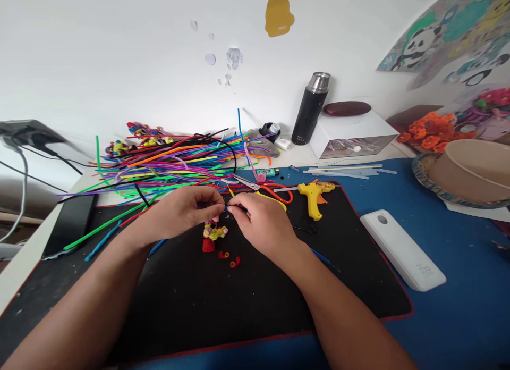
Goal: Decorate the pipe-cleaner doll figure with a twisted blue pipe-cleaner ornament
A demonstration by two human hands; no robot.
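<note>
Both hands meet over the black mat [239, 306]. My left hand [185, 210] and my right hand [265, 218] are closed in pinches, fingertips nearly touching. Between them shows a bit of blue pipe cleaner [226, 206], mostly hidden by the fingers. Blue lengths also show beside each wrist; whether they belong to the same piece I cannot tell. Just below the fingertips stands a small yellow and red pipe-cleaner figure [215, 232], partly covered by my left hand. Two small red curled pieces with yellow rings [235, 262] lie in front of it.
Behind the hands are scissors [247, 183], a yellow glue gun [314, 197] and a heap of coloured pipe cleaners [179, 162]. Clear glue sticks [350, 171], a black flask [311, 109], a white power bank [402, 250] and a beige bowl [478, 162] stand or lie right. A phone [69, 226] lies left.
</note>
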